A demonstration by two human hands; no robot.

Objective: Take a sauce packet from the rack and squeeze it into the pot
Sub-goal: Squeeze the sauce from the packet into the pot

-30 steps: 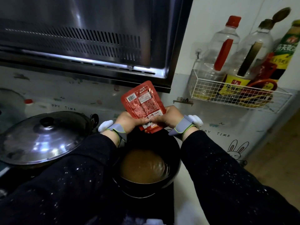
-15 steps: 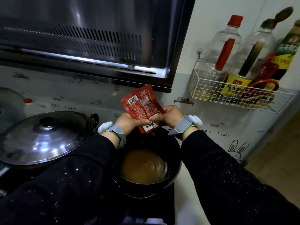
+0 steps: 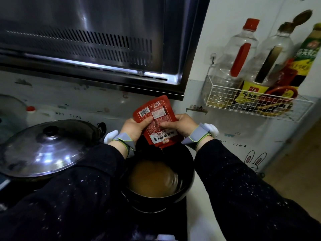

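Left hand [image 3: 134, 126] and right hand [image 3: 180, 125] clamp the sauce packet [image 3: 157, 126] over the pot [image 3: 187, 164], its mouth indistinct.

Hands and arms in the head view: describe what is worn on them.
Both arms wear dark, near-black sleeves flecked with tiny pale specks. The left hand and right hand are bare. Each wrist carries a grey strap edged in yellow-green, with a rounded white piece on its outer side. No rings show.
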